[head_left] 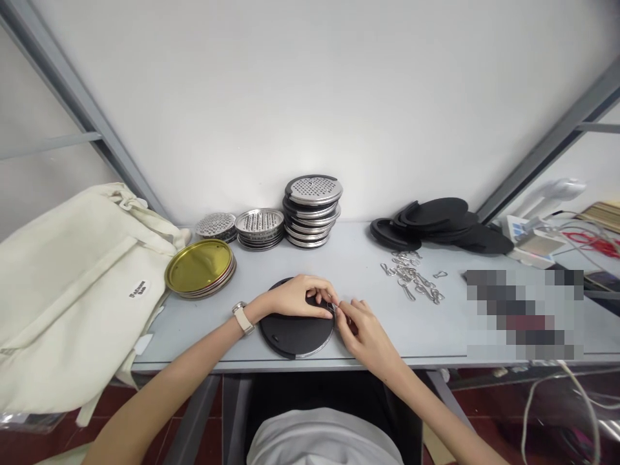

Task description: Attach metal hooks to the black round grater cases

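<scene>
A round black disc (298, 332) with a strip of silver rim lies near the table's front edge. My left hand (303, 297) rests over its upper part, thumb and fingers closing at its right edge. Against that edge, my right hand (359, 328) pinches a small piece of shiny metal, seemingly a clip like those in the loose pile of metal clips (411, 276) to the right. Fingers hide most of this piece. A small slot shows in the disc's lower left.
Behind stand a tall stack of perforated metal discs with black covers (314, 190) and lower stacks of grater discs (260, 221). Gold lids (198, 268) are piled at left beside a cream bag (92, 278). Black covers (436, 216) lie at back right, near a power strip (533, 242).
</scene>
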`<state>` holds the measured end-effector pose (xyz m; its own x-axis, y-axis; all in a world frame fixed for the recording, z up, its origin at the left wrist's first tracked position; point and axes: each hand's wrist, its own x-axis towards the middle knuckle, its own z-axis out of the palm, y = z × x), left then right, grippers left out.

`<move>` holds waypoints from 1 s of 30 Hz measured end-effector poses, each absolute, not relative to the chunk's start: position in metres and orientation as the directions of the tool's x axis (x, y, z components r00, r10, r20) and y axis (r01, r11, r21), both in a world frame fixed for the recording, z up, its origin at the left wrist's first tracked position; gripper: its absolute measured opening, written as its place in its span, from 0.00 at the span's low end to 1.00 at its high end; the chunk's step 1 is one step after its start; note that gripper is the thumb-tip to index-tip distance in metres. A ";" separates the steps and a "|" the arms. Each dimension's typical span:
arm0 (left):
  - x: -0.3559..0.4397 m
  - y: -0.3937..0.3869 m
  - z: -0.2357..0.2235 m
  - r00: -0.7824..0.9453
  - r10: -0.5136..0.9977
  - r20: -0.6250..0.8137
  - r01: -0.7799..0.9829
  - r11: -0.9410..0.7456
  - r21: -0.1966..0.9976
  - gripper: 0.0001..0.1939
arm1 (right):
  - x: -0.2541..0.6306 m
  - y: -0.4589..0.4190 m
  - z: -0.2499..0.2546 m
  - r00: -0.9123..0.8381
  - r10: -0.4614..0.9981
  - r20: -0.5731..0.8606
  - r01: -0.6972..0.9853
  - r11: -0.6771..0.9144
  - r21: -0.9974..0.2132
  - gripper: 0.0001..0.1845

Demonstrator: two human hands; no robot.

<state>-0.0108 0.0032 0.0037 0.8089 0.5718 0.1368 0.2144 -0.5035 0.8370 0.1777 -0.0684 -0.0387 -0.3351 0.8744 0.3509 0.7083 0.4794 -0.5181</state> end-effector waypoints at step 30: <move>-0.011 0.004 0.003 0.800 0.574 0.177 0.212 -0.546 0.810 0.16 | 0.177 -0.068 -0.041 -0.335 0.883 0.328 0.717 0.465 -0.519 0.15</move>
